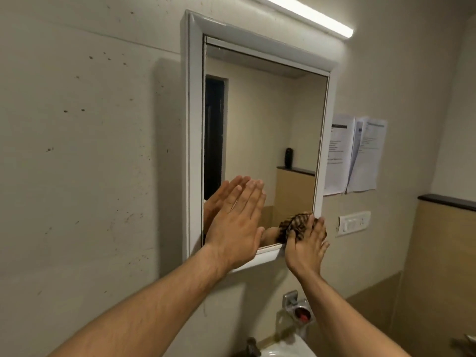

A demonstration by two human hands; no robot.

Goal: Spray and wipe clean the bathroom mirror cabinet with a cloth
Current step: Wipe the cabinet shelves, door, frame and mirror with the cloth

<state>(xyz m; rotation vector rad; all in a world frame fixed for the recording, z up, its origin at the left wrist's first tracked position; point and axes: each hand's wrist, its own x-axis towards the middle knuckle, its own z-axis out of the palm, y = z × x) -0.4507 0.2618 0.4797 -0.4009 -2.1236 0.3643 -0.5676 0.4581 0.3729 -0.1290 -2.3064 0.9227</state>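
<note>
The mirror cabinet [195, 124] has a white frame and hangs on the beige wall. My left hand [235, 225] lies flat and open against the lower left of the glass, fingers together, holding nothing. My right hand [307, 244] presses a dark striped cloth [296, 224] against the mirror's bottom right corner, by the lower frame. The cloth is bunched under my fingers and partly hidden. No spray bottle is in view.
A tube light [309, 15] glows above the cabinet. Papers [358, 153] are stuck to the wall right of it, with a switch plate [354, 222] below them. A chrome tap [296, 306] and the white basin [283, 353] sit beneath my arms.
</note>
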